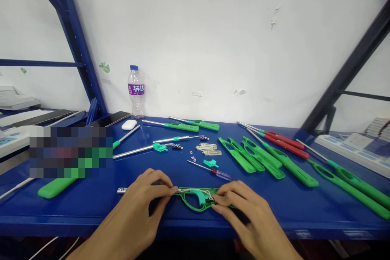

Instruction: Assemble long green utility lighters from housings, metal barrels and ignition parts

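Observation:
Near the table's front edge lies an opened long-neck lighter, its green half-shell (195, 210) facing up. My left hand (149, 199) pinches it where the metal tube (122, 190) and white wires (190, 189) enter the handle. My right hand (243, 207) has thumb and fingers closed at the black igniter (209, 200), beside the teal trigger (200, 196); the handle's right end is partly hidden under these fingers. Just beyond lie a screwdriver (222, 174) with a clear handle, a loose teal trigger (211, 163) and several pale inner parts (210, 149).
Two metal tubes with wires (137, 151) lie back left. Several empty green shells (240, 156), green lighters (292, 168) and red lighters (283, 144) spread rightward. A plastic bottle (136, 93), white earbud case (129, 124) and phone (111, 119) stand near the wall. A blurred patch covers the left.

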`<state>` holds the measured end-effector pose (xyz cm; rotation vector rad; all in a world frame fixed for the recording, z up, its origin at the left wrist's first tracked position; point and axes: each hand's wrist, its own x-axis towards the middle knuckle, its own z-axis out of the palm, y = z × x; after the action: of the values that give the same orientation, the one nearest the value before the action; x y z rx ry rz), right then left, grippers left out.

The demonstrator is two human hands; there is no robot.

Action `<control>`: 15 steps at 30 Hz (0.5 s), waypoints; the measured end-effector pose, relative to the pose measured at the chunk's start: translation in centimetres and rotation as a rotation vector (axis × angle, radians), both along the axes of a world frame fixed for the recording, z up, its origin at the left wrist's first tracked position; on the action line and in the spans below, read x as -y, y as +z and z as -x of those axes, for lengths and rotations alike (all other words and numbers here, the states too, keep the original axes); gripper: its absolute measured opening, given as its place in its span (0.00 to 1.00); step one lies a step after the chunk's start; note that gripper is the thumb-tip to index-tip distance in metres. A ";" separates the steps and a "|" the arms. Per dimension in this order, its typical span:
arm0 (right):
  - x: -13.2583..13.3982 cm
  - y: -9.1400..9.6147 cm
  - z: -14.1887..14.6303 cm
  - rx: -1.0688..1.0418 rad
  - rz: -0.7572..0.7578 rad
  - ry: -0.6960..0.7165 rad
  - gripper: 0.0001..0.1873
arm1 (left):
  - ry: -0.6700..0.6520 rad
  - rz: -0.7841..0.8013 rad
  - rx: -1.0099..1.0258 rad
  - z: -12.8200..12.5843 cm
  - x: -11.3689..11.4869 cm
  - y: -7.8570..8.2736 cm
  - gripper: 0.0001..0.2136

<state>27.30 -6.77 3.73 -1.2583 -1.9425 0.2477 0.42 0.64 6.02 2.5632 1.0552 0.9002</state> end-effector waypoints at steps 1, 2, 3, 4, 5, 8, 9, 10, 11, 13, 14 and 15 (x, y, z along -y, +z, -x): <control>0.0 0.0 0.0 0.002 0.007 0.000 0.07 | 0.008 -0.056 0.006 -0.1 0.3 -0.1 0.14; 0.0 0.1 0.0 0.001 0.011 0.000 0.07 | 0.013 -0.102 0.018 -0.3 0.5 -0.2 0.13; -0.1 0.1 0.0 -0.002 0.014 0.002 0.08 | 0.010 -0.132 0.037 -0.4 0.6 -0.3 0.12; -0.1 0.0 -0.1 -0.009 0.016 0.002 0.08 | -0.008 -0.140 0.054 -0.7 0.5 -0.5 0.12; -0.2 0.0 -0.1 -0.021 0.019 0.001 0.08 | -0.042 -0.132 0.066 -1.0 0.3 -0.6 0.11; -0.2 0.1 -0.1 -0.060 0.063 -0.019 0.07 | -0.201 -0.078 0.066 -2.0 -1.1 -0.8 0.13; -0.3 0.1 -0.1 -0.062 0.089 -0.036 0.06 | -0.249 -0.076 0.048 -2.3 -1.6 -0.8 0.12; -0.3 0.2 0.0 -0.055 0.115 -0.053 0.05 | -0.286 -0.084 0.027 -2.7 -2.0 -0.8 0.12; -0.3 0.4 0.0 -0.039 0.136 -0.066 0.05 | -0.313 -0.099 0.007 -2.9 -2.4 -0.8 0.11; -0.4 0.6 0.1 -0.004 0.153 -0.076 0.05 | -0.339 -0.130 -0.029 -3.3 -2.7 -0.9 0.12; -0.5 0.7 0.2 0.009 0.152 -0.072 0.05 | -0.338 -0.152 -0.042 -3.4 -2.6 -1.1 0.13; -0.5 0.8 0.3 0.017 0.145 -0.066 0.06 | -0.331 -0.175 -0.049 -3.5 -2.5 -1.2 0.14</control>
<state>27.03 -6.23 4.52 -1.4200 -1.9221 0.3508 3.90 3.15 4.78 2.8014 0.5557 0.8769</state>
